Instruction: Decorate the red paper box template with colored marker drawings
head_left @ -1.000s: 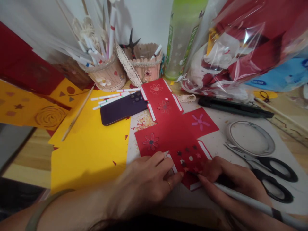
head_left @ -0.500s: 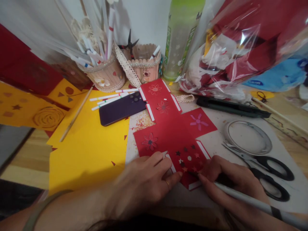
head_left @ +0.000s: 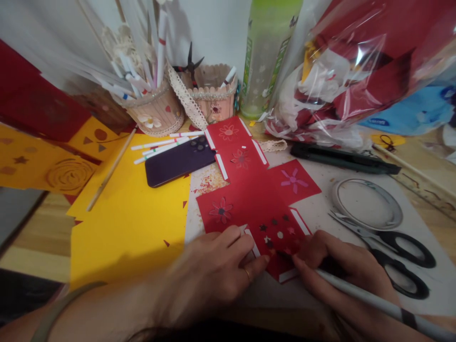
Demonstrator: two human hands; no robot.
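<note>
A red paper cut-out (head_left: pixel 247 192) shaped like a cross lies on the table, with flower designs and white strips along its tabs. My left hand (head_left: pixel 228 261), fingers bent together and a ring on one, holds its near left edge down. A white marker pen (head_left: pixel 363 293) with a black band is pinched in my right hand (head_left: pixel 342 270). The pen's dark tip meets the near panel, just past my left fingertip. Small stars and dots cover that panel; part of it is hidden by my right fingers.
Scissors (head_left: pixel 395 247), a tape roll (head_left: pixel 335 209) and a black cutter knife (head_left: pixel 342 159) lie right. Yellow paper (head_left: pixel 131 237), a dark phone (head_left: pixel 178 164) and a thin stick (head_left: pixel 110 173) are left. Pen cups (head_left: pixel 156 111), a bottle (head_left: pixel 261 61) and a plastic bag (head_left: pixel 331 90) stand behind.
The pen tip has shifted slightly left on the near panel. Both hands keep nearly the same place, and the whole view has moved a little.
</note>
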